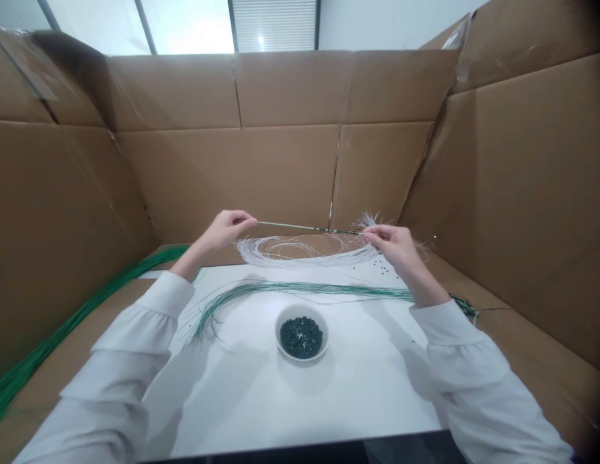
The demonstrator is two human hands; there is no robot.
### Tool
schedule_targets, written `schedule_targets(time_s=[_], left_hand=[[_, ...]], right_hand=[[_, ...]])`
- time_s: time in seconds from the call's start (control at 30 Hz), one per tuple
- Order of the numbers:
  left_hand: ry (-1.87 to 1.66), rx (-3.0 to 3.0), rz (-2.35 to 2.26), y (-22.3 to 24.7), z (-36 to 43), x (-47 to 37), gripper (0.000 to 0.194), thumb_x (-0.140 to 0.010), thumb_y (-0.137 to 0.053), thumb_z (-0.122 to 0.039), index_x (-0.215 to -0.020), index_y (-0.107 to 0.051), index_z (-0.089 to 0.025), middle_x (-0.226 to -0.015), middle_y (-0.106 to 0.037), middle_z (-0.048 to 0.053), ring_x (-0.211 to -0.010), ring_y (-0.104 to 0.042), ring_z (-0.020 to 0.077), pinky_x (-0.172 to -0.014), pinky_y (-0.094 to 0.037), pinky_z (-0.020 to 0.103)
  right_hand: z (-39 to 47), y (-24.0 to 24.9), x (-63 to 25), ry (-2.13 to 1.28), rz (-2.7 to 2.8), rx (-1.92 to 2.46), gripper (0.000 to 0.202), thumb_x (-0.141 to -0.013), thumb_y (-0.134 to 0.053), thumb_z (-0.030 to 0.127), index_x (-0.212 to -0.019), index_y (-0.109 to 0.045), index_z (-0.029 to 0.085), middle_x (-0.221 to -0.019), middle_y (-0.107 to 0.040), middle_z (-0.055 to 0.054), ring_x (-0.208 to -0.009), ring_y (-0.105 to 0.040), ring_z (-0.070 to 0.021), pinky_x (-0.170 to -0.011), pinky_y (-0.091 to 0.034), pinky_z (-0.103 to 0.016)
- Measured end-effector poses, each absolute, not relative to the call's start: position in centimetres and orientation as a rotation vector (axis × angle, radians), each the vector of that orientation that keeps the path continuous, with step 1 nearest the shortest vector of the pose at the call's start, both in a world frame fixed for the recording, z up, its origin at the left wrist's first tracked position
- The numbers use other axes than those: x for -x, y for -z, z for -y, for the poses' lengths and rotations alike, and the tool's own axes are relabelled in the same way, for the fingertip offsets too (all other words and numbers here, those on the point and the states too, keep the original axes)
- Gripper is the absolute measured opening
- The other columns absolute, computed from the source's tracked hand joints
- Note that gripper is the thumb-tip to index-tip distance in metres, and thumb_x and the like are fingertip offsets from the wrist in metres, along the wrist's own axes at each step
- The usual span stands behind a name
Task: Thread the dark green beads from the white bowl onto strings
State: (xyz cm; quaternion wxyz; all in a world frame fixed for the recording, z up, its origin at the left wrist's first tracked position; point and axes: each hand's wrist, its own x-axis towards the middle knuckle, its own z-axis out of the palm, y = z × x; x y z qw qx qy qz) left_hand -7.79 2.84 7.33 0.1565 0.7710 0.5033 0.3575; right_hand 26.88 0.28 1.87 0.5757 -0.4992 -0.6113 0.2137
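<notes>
A thin pale strand [290, 225] is stretched nearly level between my two hands, above the far side of the table. Small dark beads [336, 230] sit along its right part. My left hand [229, 225] pinches the left end between thumb and fingertips. At the other end my right hand [389, 240] pinches the strand close to the beads. Below, a white bowl [303, 362] holds many tiny dark green beads [301, 336]. Between the bowl and my hands lies a bundle of thin green strands [300, 287].
A looped bundle of white strands [280, 261] lies at the back of the white table [232, 406]. Longer green strands [53, 341] run down the left side. A few loose beads [384, 269] are scattered near my right hand. Cardboard walls [280, 167] stand at the back and both sides.
</notes>
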Motion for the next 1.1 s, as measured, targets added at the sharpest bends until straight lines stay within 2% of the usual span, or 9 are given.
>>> schedule_targets(time_s=[0.2, 0.33, 0.47, 0.6, 0.77, 0.87, 0.97, 1.03, 1.1], left_hand=[[-1.196, -2.408, -1.4, -11.8, -5.7, 6.0, 0.033, -0.071, -0.056, -0.044, -0.081, -0.067, -0.014, -0.064, -0.055, 0.0, -0.056, -0.039, 0.0074, -0.054, -0.028, 0.02], [-1.089, -2.44, -1.425, -13.9, -6.5, 6.4, 0.033, -0.07, -0.058, -0.043, -0.081, -0.068, -0.014, -0.07, -0.06, 0.002, -0.061, -0.044, 0.0084, -0.058, -0.031, 0.02], [-0.888, -2.456, -1.57, -14.6, -6.3, 9.7, 0.041, -0.068, -0.059, -0.046, -0.087, -0.067, -0.01, -0.081, -0.065, 0.002, -0.075, -0.051, 0.0101, -0.071, -0.035, 0.021], [-0.765, -2.393, -1.778, -13.4, -5.6, 17.0, 0.057, -0.068, -0.053, -0.052, -0.096, -0.064, -0.004, -0.092, -0.065, 0.001, -0.087, -0.052, 0.0126, -0.085, -0.032, 0.028], [-0.451, -2.03, -1.974, -9.0, -4.0, 28.2, 0.067, -0.053, -0.057, -0.066, -0.092, -0.065, -0.012, -0.087, -0.068, -0.006, -0.085, -0.054, 0.0104, -0.086, -0.037, 0.024], [-0.154, -1.877, -2.006, -6.2, -3.1, 31.6, 0.072, -0.045, -0.054, -0.073, -0.085, -0.067, -0.015, -0.082, -0.069, -0.008, -0.084, -0.055, 0.0119, -0.083, -0.039, 0.022], [-0.16, -2.019, -2.055, -4.5, -2.2, 29.0, 0.082, -0.042, -0.056, -0.074, -0.097, -0.063, -0.013, -0.102, -0.066, -0.001, -0.096, -0.052, 0.0182, -0.085, -0.039, 0.025], [-0.326, -2.153, -1.922, -3.9, -1.3, 23.7, 0.08, -0.056, -0.053, -0.069, -0.114, -0.054, -0.015, -0.122, -0.054, 0.004, -0.106, -0.048, 0.0205, -0.088, -0.038, 0.026], [-0.46, -2.21, -1.723, -3.2, -0.3, 16.8, 0.066, -0.067, -0.049, -0.062, -0.117, -0.052, -0.019, -0.125, -0.051, 0.004, -0.107, -0.049, 0.0207, -0.087, -0.04, 0.025]], right_hand=[[-0.2, -4.0, -31.0, -0.46, 1.266, 1.207, 0.016, -0.061, -0.066, 0.026, -0.071, -0.064, 0.014, -0.065, -0.062, -0.007, -0.049, -0.049, -0.0116, -0.043, -0.033, -0.023], [0.4, -4.2, -33.3, -0.508, 1.182, 1.223, 0.013, -0.061, -0.067, 0.02, -0.07, -0.064, 0.012, -0.068, -0.063, -0.013, -0.048, -0.048, -0.0104, -0.04, -0.031, -0.024], [0.5, -2.8, -34.0, -0.506, 1.161, 1.272, 0.013, -0.059, -0.067, 0.022, -0.069, -0.064, 0.013, -0.065, -0.062, -0.009, -0.052, -0.05, -0.0126, -0.041, -0.032, -0.023], [-0.1, -0.7, -33.0, -0.543, 1.2, 1.274, 0.018, -0.057, -0.068, 0.028, -0.068, -0.064, 0.014, -0.065, -0.062, -0.006, -0.053, -0.05, -0.013, -0.043, -0.034, -0.022], [-0.9, 1.4, -29.4, -0.608, 1.357, 1.302, 0.025, -0.057, -0.066, 0.034, -0.07, -0.064, 0.012, -0.057, -0.058, -0.003, -0.045, -0.04, -0.0093, -0.04, -0.028, -0.021], [-0.7, 2.3, -26.3, -0.693, 1.475, 1.274, 0.026, -0.058, -0.063, 0.035, -0.07, -0.064, 0.011, -0.056, -0.059, -0.003, -0.045, -0.041, -0.0095, -0.042, -0.031, -0.022], [-0.2, 3.4, -23.4, -0.789, 1.587, 1.253, 0.025, -0.061, -0.059, 0.034, -0.07, -0.063, 0.011, -0.061, -0.062, -0.005, -0.05, -0.046, -0.0122, -0.046, -0.034, -0.023], [0.1, 4.2, -21.7, -0.834, 1.652, 1.243, 0.024, -0.063, -0.058, 0.034, -0.071, -0.063, 0.012, -0.063, -0.062, -0.006, -0.055, -0.05, -0.0139, -0.049, -0.035, -0.023], [0.4, 4.8, -20.4, -0.859, 1.693, 1.232, 0.023, -0.065, -0.057, 0.034, -0.072, -0.063, 0.012, -0.063, -0.062, -0.006, -0.059, -0.052, -0.015, -0.053, -0.037, -0.024]])
